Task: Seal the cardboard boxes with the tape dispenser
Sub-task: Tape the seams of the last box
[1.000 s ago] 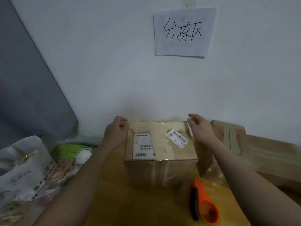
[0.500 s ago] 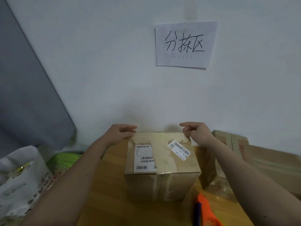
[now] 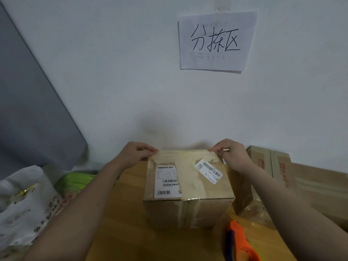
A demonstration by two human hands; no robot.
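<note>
A taped cardboard box (image 3: 190,187) with two white barcode labels stands on the wooden table (image 3: 120,219) against the wall. My left hand (image 3: 134,152) pinches the box's far left top corner. My right hand (image 3: 230,153) pinches the far right top corner. The orange tape dispenser (image 3: 240,243) with a dark blue edge lies on the table near the box's front right, partly cut off by the lower frame edge. Neither hand touches it.
More cardboard boxes (image 3: 271,166) stack at the right, with crinkled clear plastic (image 3: 252,211) in front. A white printed bag (image 3: 24,208) and a green item (image 3: 77,182) sit at the left. A grey panel (image 3: 30,110) leans on the wall; a paper sign (image 3: 216,41) hangs above.
Both hands moved from the box's sides to its far top corners and now pinch them. The camera tilted up a little, so the dispenser sits lower in the frame.
</note>
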